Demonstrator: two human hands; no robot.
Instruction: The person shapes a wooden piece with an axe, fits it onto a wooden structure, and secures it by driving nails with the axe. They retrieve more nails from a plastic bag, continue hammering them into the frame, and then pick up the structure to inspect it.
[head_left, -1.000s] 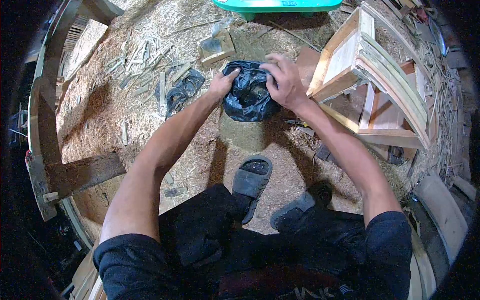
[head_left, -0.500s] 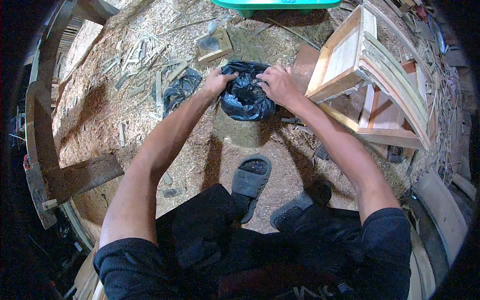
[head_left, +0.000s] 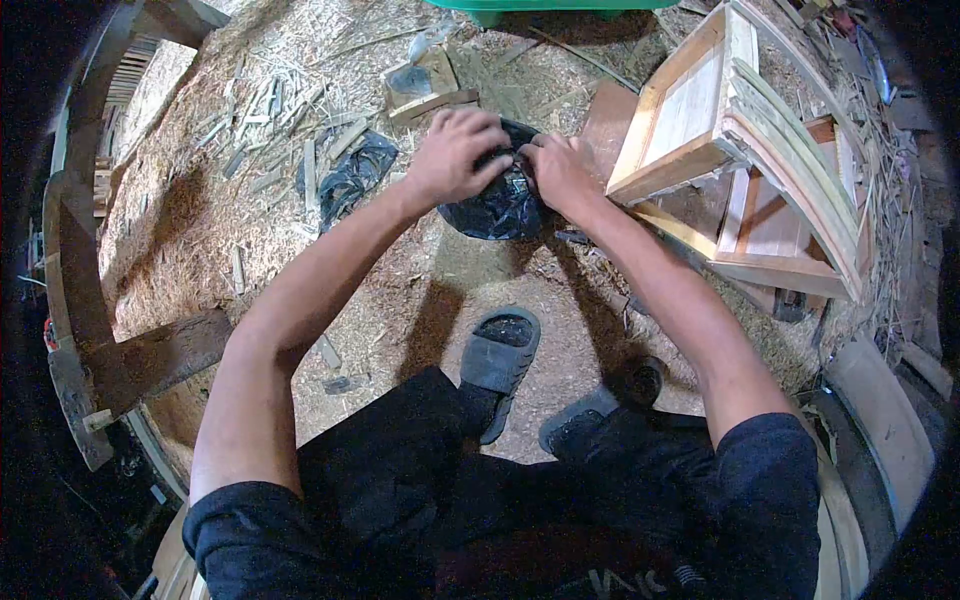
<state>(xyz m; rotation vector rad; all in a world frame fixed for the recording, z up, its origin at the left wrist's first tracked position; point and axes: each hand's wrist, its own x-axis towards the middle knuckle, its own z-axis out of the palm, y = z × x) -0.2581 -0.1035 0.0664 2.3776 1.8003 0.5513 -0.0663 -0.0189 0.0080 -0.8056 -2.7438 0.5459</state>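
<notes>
Sandals [head_left: 500, 352] on near part of shavings-covered floor [head_left: 380, 305]. Past them, black plastic bag [head_left: 492, 214] mid-floor, between both hands. Right hand [head_left: 562, 172] fingers closed on bag's right rim. Left hand [head_left: 456, 157] arched over bag's left side, can't tell if gripping. Wooden frame [head_left: 665, 168] toward floor's right edge. Black plastic piece [head_left: 365, 165] left of bag, by wood scraps. Small wooden piece [head_left: 432, 104] beyond. Green object [head_left: 555, 4] at floor's far edge, cut off.

Cool light brightens the tan shaving-strewn floor [head_left: 270, 238] and glints on the crinkled black plastic bag [head_left: 492, 220], shadows stretch nearward, and grainy dark edges bow.
</notes>
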